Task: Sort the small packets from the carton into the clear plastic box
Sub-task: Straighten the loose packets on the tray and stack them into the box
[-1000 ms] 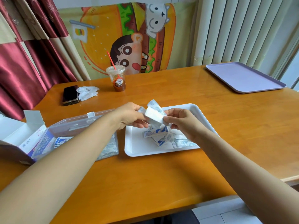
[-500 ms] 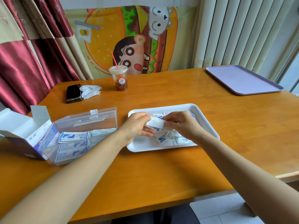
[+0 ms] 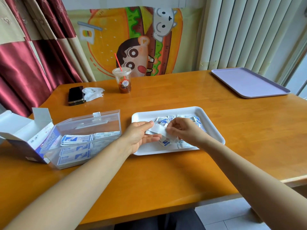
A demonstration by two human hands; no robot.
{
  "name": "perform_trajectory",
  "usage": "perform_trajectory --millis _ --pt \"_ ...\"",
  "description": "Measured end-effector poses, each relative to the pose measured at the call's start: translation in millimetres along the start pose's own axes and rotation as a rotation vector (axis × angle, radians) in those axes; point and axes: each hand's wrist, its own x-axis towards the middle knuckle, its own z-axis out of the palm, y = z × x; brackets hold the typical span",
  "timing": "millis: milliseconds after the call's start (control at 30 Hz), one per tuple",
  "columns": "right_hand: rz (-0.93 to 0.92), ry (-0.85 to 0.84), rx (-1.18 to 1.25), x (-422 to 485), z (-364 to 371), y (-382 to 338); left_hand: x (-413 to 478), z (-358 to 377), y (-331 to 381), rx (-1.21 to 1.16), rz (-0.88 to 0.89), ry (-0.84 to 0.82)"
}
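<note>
Packet [image 3: 158, 129] being pinched at both ends over tray [image 3: 157, 150]: left hand [image 3: 141, 135] thumb and fingers on one end, right hand [image 3: 181, 130] fingers curled on the other.

Risk imo: thin packet being gripped only by edges, so likely being dropped back into loose pile [image 3: 182, 144] when being handed across to clear box [image 3: 106, 128]. Carton [image 3: 21, 131] being left open beside box.

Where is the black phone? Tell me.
In the head view the black phone lies far left on the table, beside a crumpled white tissue, left of the plastic drink cup.
</note>
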Motion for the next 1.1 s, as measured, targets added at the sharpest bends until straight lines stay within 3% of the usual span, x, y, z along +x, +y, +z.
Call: perform_trajectory --millis 333,467,600,733,867,1033,1100 --pt "0.051 -0.037 -0.025 4.2 1.4 5.5 1.7 -2.2 -2.3 -0.066 -0.061 -0.021" --pt "0.01 0.095 -0.075 5.2 -1.6 6.6 2.6 -2.8 -3.8 -0.097 -0.076 -0.012" --pt "-0.135 0.214 -0.029 5.7 -4.6 5.1 3.8 -3.7 -4.7 -0.064 -0.091 -0.001" --pt "-0.271 0.046 -0.237 3.5 -2.0 5.0 5.9 1.0 -3.4 -0.053 -0.094 -0.007" --pt "-0.342 0.013 -0.415 2.7 -1.9 4.6 6.4 0.6 -3.8 -0.035 -0.093 -0.009" --pt "-0.574 0.175 -0.518 2.8 -4.1 5.4 6.1 0.7 -4.9 0.01 -0.073 0.014" --pt "-0.607 0.161 -0.565 3.7 -4.7 3.4 5.6 1.7 -3.7 0.012 -0.073 -0.003"
